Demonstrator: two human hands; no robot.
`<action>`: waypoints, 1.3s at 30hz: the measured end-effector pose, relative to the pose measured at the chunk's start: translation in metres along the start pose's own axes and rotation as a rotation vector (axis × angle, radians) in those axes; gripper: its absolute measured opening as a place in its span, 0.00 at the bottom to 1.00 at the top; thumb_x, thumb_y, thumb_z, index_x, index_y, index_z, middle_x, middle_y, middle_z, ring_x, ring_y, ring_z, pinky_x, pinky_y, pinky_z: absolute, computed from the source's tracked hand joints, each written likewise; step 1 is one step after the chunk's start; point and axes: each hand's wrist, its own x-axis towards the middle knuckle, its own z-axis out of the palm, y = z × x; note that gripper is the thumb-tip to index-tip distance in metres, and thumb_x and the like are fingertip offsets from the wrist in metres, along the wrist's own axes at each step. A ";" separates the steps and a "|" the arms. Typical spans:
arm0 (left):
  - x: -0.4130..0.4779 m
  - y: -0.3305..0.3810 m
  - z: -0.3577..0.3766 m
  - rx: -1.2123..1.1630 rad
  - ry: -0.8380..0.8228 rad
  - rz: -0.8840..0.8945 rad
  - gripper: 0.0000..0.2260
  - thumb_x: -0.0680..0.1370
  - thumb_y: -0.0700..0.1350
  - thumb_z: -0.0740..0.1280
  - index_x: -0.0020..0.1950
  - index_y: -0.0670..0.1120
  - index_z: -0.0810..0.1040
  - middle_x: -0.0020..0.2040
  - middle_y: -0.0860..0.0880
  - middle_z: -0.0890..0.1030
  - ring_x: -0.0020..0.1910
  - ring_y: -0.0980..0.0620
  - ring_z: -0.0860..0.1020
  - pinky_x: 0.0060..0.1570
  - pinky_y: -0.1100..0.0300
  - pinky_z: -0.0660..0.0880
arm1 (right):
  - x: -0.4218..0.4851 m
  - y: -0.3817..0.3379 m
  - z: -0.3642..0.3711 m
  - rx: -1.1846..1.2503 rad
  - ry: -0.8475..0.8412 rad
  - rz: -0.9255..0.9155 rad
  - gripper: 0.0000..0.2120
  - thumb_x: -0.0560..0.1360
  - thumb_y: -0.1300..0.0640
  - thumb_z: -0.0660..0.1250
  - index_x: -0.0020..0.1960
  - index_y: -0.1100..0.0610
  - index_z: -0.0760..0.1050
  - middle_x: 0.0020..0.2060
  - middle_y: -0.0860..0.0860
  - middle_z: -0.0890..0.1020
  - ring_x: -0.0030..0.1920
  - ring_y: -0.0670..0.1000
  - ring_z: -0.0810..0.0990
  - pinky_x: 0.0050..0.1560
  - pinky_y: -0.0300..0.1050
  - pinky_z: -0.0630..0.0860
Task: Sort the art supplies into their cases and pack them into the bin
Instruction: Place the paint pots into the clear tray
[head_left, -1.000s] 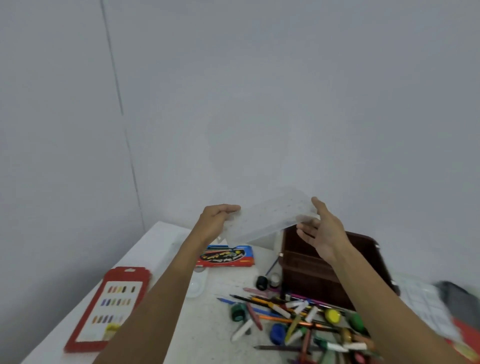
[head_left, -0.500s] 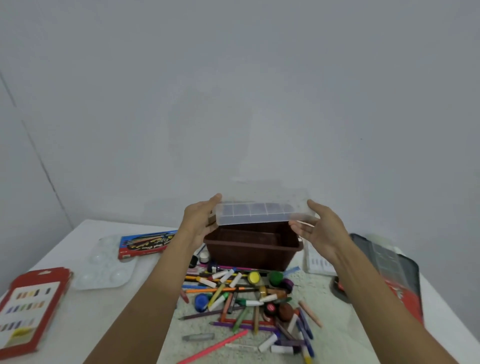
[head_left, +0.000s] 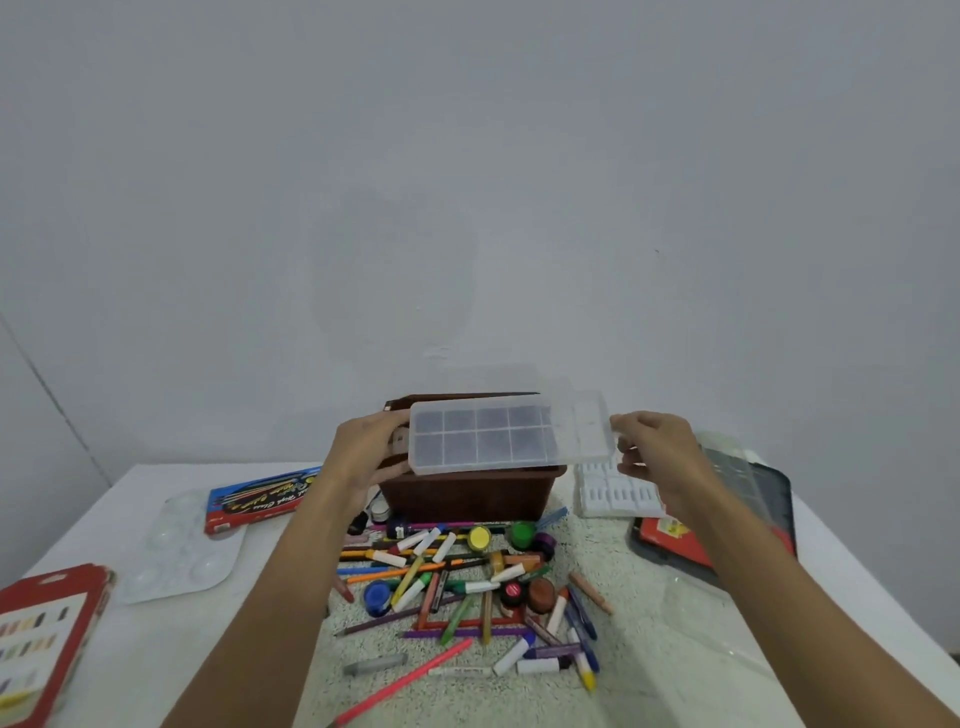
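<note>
A clear plastic compartment case hangs level just above the brown bin. My left hand grips its left end and my right hand holds its right end. The case's cells look empty. In front of the bin lies a heap of loose markers, crayons, pencils and small paint pots on the table. A pink pencil lies nearest to me.
A red and blue pencil box and a clear palette tray lie at the left, a red card pack at the near left. A white tray insert and a black and red case lie at the right.
The view swung right and down, bringing the bin to the centre. Both hands lowered the clear case from a tilted hold to level, just above the bin.
</note>
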 end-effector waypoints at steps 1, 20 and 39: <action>-0.002 -0.003 -0.002 0.025 0.006 -0.002 0.07 0.79 0.47 0.68 0.50 0.45 0.83 0.40 0.50 0.85 0.45 0.52 0.82 0.50 0.54 0.79 | -0.003 0.002 -0.002 -0.015 -0.021 -0.001 0.07 0.79 0.59 0.66 0.50 0.63 0.80 0.37 0.56 0.76 0.36 0.52 0.73 0.43 0.47 0.79; -0.078 -0.136 -0.039 0.153 -0.158 -0.196 0.09 0.78 0.51 0.68 0.53 0.47 0.82 0.49 0.51 0.85 0.50 0.52 0.83 0.44 0.57 0.81 | -0.059 0.129 0.001 -0.212 -0.301 0.334 0.18 0.80 0.43 0.62 0.54 0.58 0.78 0.46 0.60 0.84 0.42 0.56 0.84 0.48 0.49 0.80; -0.106 -0.187 -0.066 0.492 -0.405 -0.144 0.20 0.66 0.53 0.80 0.55 0.56 0.80 0.61 0.57 0.77 0.61 0.60 0.75 0.50 0.67 0.71 | -0.081 0.161 -0.020 -0.605 -0.835 0.200 0.14 0.72 0.54 0.74 0.56 0.48 0.78 0.56 0.51 0.77 0.48 0.47 0.79 0.50 0.40 0.75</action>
